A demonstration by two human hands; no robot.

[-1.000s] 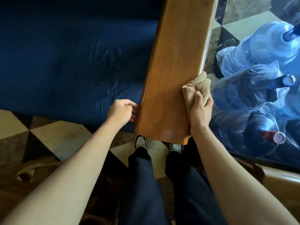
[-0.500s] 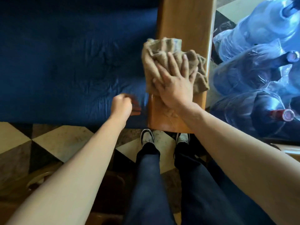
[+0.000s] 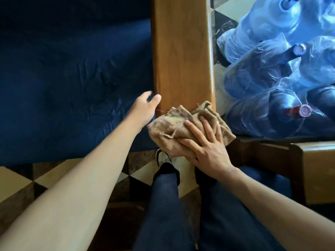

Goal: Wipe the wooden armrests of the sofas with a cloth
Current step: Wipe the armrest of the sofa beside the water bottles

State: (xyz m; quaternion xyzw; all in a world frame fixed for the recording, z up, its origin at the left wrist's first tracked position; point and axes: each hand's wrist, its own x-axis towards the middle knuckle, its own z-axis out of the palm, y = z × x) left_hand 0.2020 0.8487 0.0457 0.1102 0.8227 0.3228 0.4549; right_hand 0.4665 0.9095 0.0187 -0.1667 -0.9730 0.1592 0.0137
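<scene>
Right hand (image 3: 208,147): fingers spread flat, pressed on tan cloth (image 3: 181,124) bunched at near end of wooden armrest (image 3: 181,51), frame centre. Left hand (image 3: 145,107): relaxed, nothing held, placed at armrest's left edge beside navy sofa cushion (image 3: 72,78). Wrapped water bottles (image 3: 272,73) noted upper right.

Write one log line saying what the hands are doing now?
step: wiping | right hand: presses crumpled tan cloth on near end of glossy wooden armrest | left hand: touches armrest's side edge
</scene>
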